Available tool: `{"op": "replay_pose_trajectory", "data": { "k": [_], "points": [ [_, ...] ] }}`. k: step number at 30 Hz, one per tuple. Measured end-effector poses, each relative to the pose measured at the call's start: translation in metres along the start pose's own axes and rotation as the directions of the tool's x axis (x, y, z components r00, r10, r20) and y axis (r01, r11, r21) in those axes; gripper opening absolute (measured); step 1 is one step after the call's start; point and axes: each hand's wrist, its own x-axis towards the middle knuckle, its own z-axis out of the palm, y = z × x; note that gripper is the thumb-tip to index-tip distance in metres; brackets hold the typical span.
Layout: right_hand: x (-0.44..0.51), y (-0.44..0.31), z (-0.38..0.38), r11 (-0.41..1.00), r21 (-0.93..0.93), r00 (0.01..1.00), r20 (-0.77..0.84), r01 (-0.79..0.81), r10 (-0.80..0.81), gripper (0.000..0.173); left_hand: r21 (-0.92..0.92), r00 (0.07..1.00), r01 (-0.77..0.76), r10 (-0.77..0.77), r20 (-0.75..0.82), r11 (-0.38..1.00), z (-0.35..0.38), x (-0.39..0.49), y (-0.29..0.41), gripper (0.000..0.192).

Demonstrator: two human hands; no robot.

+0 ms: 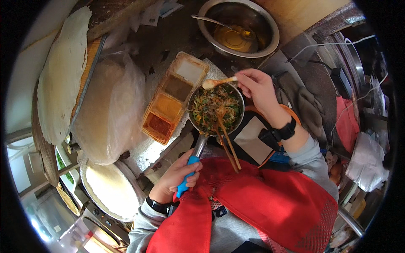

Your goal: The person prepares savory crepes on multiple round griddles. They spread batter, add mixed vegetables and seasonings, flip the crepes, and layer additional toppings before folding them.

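Observation:
My left hand [185, 174] grips the blue handle [186, 177] of a small metal pan [242, 110]. Shredded vegetables and greens [205, 109] fill the pan, and a pair of wooden chopsticks [232, 150] leans in them with the ends toward me. Above the pan's far rim, my right hand [254, 87] holds a small spoon [210, 84] with pale contents in its bowl. A four-part seasoning box [147, 121] stands just left of the pan, holding white, brown, orange and red seasonings.
A large metal bowl [275, 34] with yellow liquid and a ladle [210, 20] stands at the far side. Left are a plastic bag [109, 104], a stack of thin flat sheets [63, 76] and a round pale surface [109, 189]. A grey cloth [303, 98] lies right.

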Motion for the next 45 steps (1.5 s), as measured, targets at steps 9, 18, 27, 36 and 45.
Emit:
{"op": "replay_pose_trajectory", "data": {
  "k": [9, 18, 27, 36, 45],
  "points": [
    [0.081, -0.035, 0.036, 0.486, -0.787, 0.909, 0.219, 0.379, -0.355, 0.036, 0.079, 0.993, 0.105, -0.109, 0.045, 0.991, -0.013, 0.021, 0.04, 0.057],
    [0.228, -0.045, 0.023, -0.186, -0.925, 0.932, 0.351, 0.33, -0.091, 0.024, 0.142, 0.982, 0.136, -0.152, 0.112, 0.98, 0.0, 0.055, 0.077, 0.055],
    [0.131, -0.057, -0.062, 0.904, -0.425, 0.843, -0.47, 0.045, -0.263, 0.044, 0.149, 0.982, 0.124, -0.143, 0.126, 0.981, 0.007, 0.055, 0.085, 0.05],
    [0.009, -0.051, -0.058, 0.946, 0.019, 0.803, -0.533, 0.325, -0.265, 0.037, 0.163, 0.992, 0.105, -0.116, 0.058, 0.981, 0.019, 0.053, 0.083, 0.039],
    [-0.116, -0.063, -0.023, 0.969, -0.08, 0.852, -0.462, 0.236, -0.246, 0.032, 0.157, 0.99, 0.078, -0.094, 0.102, 0.985, 0.025, 0.053, 0.081, 0.018]
  ]
}}
